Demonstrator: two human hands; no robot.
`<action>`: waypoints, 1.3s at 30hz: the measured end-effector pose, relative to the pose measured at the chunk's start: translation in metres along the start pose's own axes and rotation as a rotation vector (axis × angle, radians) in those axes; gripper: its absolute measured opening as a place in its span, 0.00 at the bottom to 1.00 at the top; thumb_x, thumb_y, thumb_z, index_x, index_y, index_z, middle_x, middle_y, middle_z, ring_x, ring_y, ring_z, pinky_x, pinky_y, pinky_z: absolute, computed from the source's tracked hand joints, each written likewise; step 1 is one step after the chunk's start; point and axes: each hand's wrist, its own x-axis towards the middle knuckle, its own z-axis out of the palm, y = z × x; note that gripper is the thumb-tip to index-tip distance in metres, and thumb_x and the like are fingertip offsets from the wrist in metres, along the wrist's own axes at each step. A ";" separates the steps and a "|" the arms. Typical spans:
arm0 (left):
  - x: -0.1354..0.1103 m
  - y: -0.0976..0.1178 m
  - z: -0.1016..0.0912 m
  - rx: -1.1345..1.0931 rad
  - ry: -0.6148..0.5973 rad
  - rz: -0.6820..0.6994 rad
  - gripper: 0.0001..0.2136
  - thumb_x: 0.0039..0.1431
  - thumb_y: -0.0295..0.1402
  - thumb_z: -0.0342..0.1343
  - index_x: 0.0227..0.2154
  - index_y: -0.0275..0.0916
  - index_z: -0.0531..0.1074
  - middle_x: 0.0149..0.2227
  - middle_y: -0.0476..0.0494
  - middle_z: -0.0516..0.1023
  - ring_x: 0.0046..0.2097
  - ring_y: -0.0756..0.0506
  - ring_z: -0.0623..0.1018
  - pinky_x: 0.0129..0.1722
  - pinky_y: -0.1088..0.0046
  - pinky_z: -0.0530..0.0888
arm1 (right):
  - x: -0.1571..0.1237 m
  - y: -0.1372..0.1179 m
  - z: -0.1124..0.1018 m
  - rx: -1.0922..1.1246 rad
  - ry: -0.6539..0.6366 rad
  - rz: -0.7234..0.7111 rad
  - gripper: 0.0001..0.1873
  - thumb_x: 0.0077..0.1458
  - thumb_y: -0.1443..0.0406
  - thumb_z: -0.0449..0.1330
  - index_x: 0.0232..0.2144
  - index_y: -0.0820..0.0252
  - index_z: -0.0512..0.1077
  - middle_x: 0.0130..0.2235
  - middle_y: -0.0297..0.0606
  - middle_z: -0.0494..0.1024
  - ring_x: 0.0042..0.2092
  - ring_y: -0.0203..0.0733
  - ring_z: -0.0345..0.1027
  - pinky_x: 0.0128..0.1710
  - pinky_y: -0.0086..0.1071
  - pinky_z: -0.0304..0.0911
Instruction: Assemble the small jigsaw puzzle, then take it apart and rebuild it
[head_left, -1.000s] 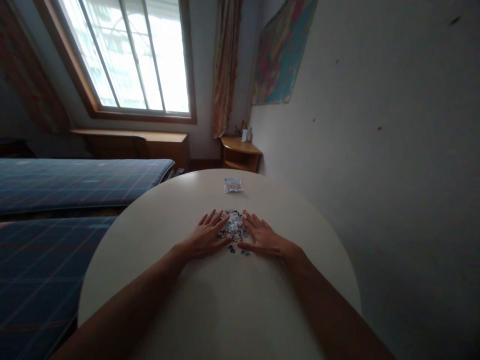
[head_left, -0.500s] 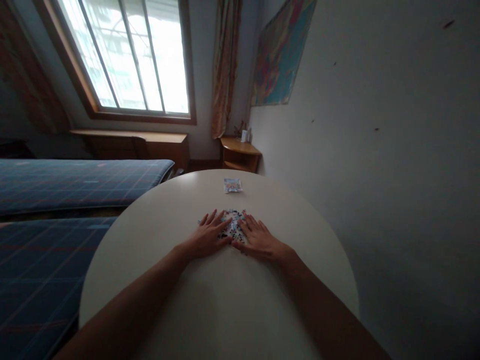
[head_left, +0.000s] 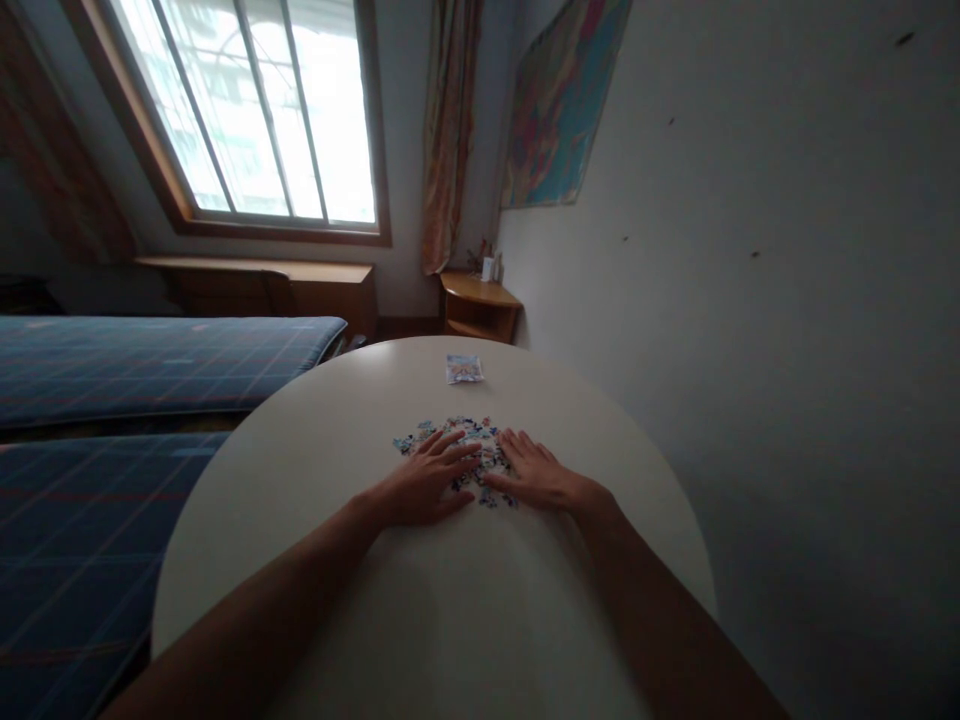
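Small jigsaw puzzle pieces [head_left: 491, 460] in blue, white and dark tones lie in a loose heap on the round white table [head_left: 465, 620]. My left hand [head_left: 429, 480] rests palm down over the left part of the heap, fingers spread, hiding some pieces. At the heap's right side, my right hand [head_left: 534, 472] lies flat with its fingers stretched out and thumb pointing left. Neither hand grips a piece. Beyond the heap lies a small flat picture packet [head_left: 464, 369] with a light blue and orange print.
To the left stand beds with blue plaid mattresses [head_left: 150, 365]. A wooden corner shelf [head_left: 480, 290] holds small items past the table's far edge. Along the right runs a white wall [head_left: 750, 350]. A low wooden desk [head_left: 322, 285] sits under the window.
Both hands have shifted slightly right across the heap. More pieces now show left of my left hand and below my right thumb. The packet stays in place.
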 end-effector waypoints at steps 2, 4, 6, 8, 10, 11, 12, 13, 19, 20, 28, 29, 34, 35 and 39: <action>0.000 0.001 0.001 0.001 0.020 0.017 0.23 0.65 0.42 0.50 0.61 0.48 0.63 0.64 0.47 0.64 0.68 0.40 0.55 0.68 0.52 0.48 | 0.000 0.001 0.001 -0.003 0.009 0.033 0.55 0.54 0.33 0.38 0.69 0.65 0.35 0.71 0.45 0.32 0.71 0.55 0.22 0.68 0.50 0.29; 0.000 0.002 0.001 0.014 0.036 0.026 0.20 0.66 0.41 0.49 0.59 0.46 0.65 0.61 0.47 0.69 0.66 0.41 0.59 0.68 0.54 0.48 | 0.002 0.000 0.001 -0.019 0.068 0.028 0.51 0.58 0.37 0.38 0.69 0.66 0.39 0.71 0.46 0.36 0.71 0.54 0.28 0.68 0.49 0.32; 0.001 0.003 0.000 0.031 0.049 0.030 0.18 0.66 0.40 0.48 0.57 0.45 0.68 0.59 0.46 0.71 0.64 0.42 0.63 0.68 0.55 0.49 | 0.004 0.001 0.000 -0.044 0.168 -0.022 0.43 0.62 0.42 0.40 0.68 0.66 0.47 0.70 0.48 0.45 0.70 0.52 0.37 0.67 0.44 0.37; 0.001 0.004 0.000 0.036 0.062 0.027 0.17 0.66 0.39 0.48 0.55 0.45 0.69 0.57 0.46 0.73 0.61 0.42 0.65 0.67 0.55 0.50 | 0.006 0.002 -0.003 -0.058 0.260 -0.094 0.35 0.65 0.49 0.43 0.66 0.65 0.55 0.67 0.48 0.56 0.67 0.49 0.48 0.66 0.40 0.43; 0.001 0.004 -0.001 0.034 0.069 0.027 0.16 0.66 0.39 0.49 0.54 0.45 0.70 0.55 0.46 0.74 0.59 0.42 0.68 0.66 0.55 0.52 | 0.007 0.004 -0.005 -0.058 0.318 -0.136 0.29 0.65 0.53 0.47 0.62 0.63 0.60 0.63 0.47 0.64 0.63 0.47 0.56 0.63 0.38 0.50; 0.001 0.005 -0.002 0.033 0.071 0.029 0.15 0.66 0.39 0.50 0.53 0.46 0.71 0.55 0.46 0.74 0.59 0.42 0.68 0.66 0.55 0.53 | 0.008 0.004 -0.006 -0.055 0.337 -0.145 0.27 0.64 0.55 0.49 0.61 0.62 0.63 0.60 0.47 0.67 0.61 0.47 0.59 0.61 0.38 0.52; 0.001 0.005 -0.002 0.033 0.071 0.030 0.15 0.66 0.39 0.50 0.53 0.46 0.71 0.54 0.45 0.74 0.58 0.42 0.69 0.66 0.55 0.53 | 0.008 0.004 -0.006 -0.051 0.352 -0.148 0.26 0.63 0.56 0.51 0.59 0.62 0.65 0.58 0.47 0.69 0.59 0.47 0.61 0.60 0.37 0.54; 0.001 0.005 -0.003 0.033 0.071 0.031 0.15 0.66 0.39 0.50 0.53 0.47 0.71 0.54 0.45 0.74 0.58 0.42 0.69 0.65 0.55 0.54 | 0.009 0.003 -0.006 -0.048 0.367 -0.147 0.24 0.63 0.57 0.52 0.56 0.62 0.67 0.56 0.47 0.71 0.57 0.46 0.63 0.58 0.36 0.55; 0.002 0.004 -0.002 0.045 0.079 -0.006 0.15 0.68 0.39 0.46 0.53 0.47 0.71 0.53 0.44 0.74 0.56 0.42 0.70 0.63 0.56 0.58 | 0.012 0.000 -0.005 -0.051 0.405 -0.144 0.13 0.61 0.59 0.56 0.43 0.59 0.74 0.48 0.44 0.74 0.51 0.44 0.65 0.54 0.34 0.57; 0.002 0.003 -0.001 0.054 0.078 -0.016 0.16 0.68 0.39 0.46 0.54 0.46 0.71 0.53 0.43 0.73 0.56 0.42 0.69 0.63 0.56 0.59 | 0.012 0.000 -0.004 -0.047 0.412 -0.136 0.13 0.61 0.59 0.56 0.42 0.59 0.75 0.48 0.43 0.74 0.51 0.44 0.65 0.54 0.34 0.57; 0.000 0.010 -0.006 0.021 0.019 0.021 0.20 0.67 0.44 0.47 0.59 0.50 0.66 0.62 0.44 0.66 0.63 0.39 0.64 0.64 0.53 0.58 | 0.018 0.015 -0.006 -0.031 0.443 -0.009 0.13 0.61 0.61 0.54 0.40 0.60 0.76 0.47 0.44 0.74 0.50 0.45 0.65 0.54 0.34 0.56; 0.000 0.012 -0.008 0.003 0.009 0.053 0.19 0.67 0.44 0.47 0.59 0.51 0.67 0.63 0.45 0.65 0.63 0.38 0.63 0.64 0.53 0.59 | 0.018 0.017 -0.006 -0.028 0.448 0.005 0.13 0.61 0.61 0.54 0.40 0.60 0.76 0.47 0.45 0.74 0.50 0.45 0.65 0.54 0.35 0.56; 0.001 0.018 -0.012 -0.021 -0.026 0.113 0.19 0.66 0.44 0.48 0.58 0.51 0.67 0.64 0.46 0.64 0.65 0.37 0.62 0.63 0.52 0.60 | 0.020 0.021 -0.006 -0.006 0.459 0.029 0.14 0.59 0.56 0.57 0.40 0.58 0.77 0.48 0.44 0.74 0.51 0.48 0.65 0.53 0.38 0.58; 0.001 0.018 -0.012 -0.025 -0.028 0.110 0.20 0.66 0.44 0.49 0.59 0.50 0.66 0.64 0.46 0.64 0.65 0.37 0.61 0.63 0.52 0.60 | 0.020 0.021 -0.006 -0.002 0.455 0.021 0.15 0.58 0.56 0.58 0.40 0.57 0.77 0.48 0.44 0.74 0.51 0.48 0.65 0.54 0.38 0.58; 0.004 0.020 -0.008 -0.056 -0.012 0.110 0.24 0.65 0.45 0.49 0.62 0.47 0.62 0.65 0.44 0.61 0.67 0.38 0.59 0.65 0.53 0.57 | 0.021 0.020 -0.003 0.014 0.444 0.005 0.14 0.57 0.56 0.58 0.39 0.57 0.78 0.52 0.45 0.73 0.54 0.48 0.65 0.56 0.39 0.57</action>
